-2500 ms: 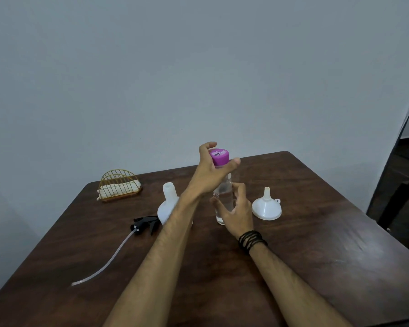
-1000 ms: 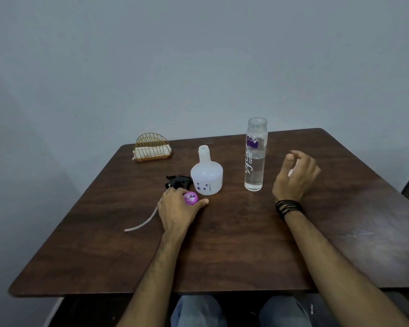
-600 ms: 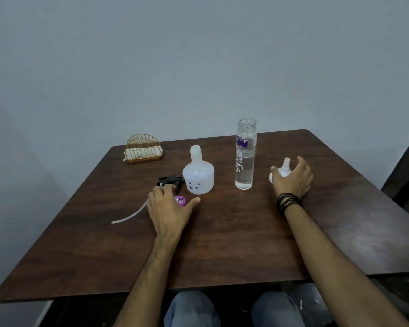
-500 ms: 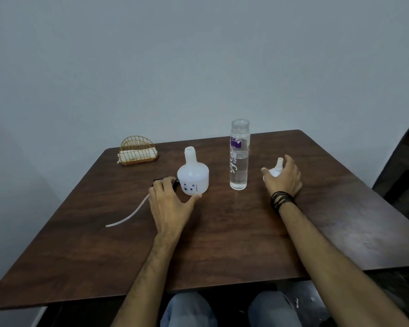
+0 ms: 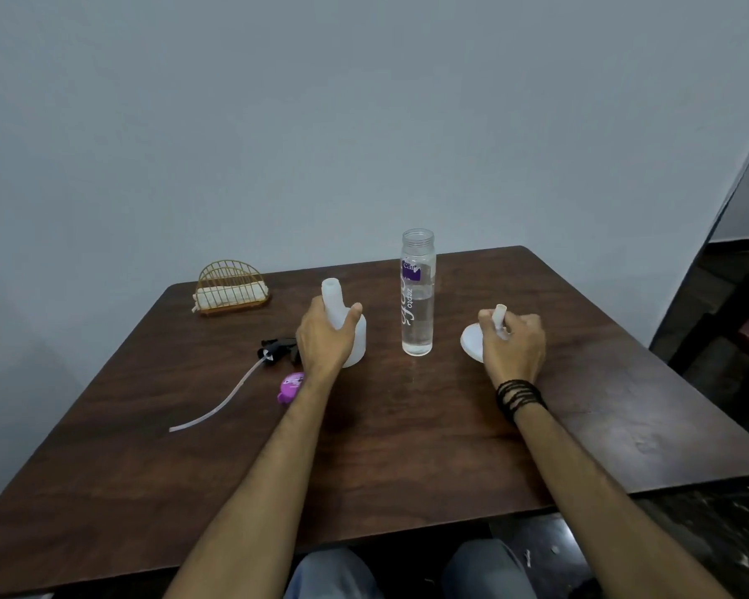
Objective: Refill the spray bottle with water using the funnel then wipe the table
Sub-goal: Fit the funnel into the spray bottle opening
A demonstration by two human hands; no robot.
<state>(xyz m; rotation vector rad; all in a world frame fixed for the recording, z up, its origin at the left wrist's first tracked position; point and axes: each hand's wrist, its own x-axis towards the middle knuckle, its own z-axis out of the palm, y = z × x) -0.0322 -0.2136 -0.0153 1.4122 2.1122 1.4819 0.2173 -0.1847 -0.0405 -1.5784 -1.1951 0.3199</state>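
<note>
The white spray bottle (image 5: pixel 355 335) stands uncapped near the table's middle, and my left hand (image 5: pixel 323 337) wraps around its neck and shoulder. To its right stands the clear water bottle (image 5: pixel 417 296), open at the top and partly full. My right hand (image 5: pixel 513 343) is closed around the spout of the white funnel (image 5: pixel 472 339), which rests wide end down on the brown table (image 5: pixel 407 434). The purple cap (image 5: pixel 291 386) lies by my left wrist. The black spray head (image 5: pixel 277 350) with its long tube lies left of the spray bottle.
A gold wire holder (image 5: pixel 231 288) with a folded cloth in it sits at the back left corner. A grey wall rises just behind the table. Dark furniture stands off the right edge. My knees show under the near edge.
My left hand let go of the purple cap on the table and moved up to grasp the spray bottle. My right hand closed on the funnel's spout.
</note>
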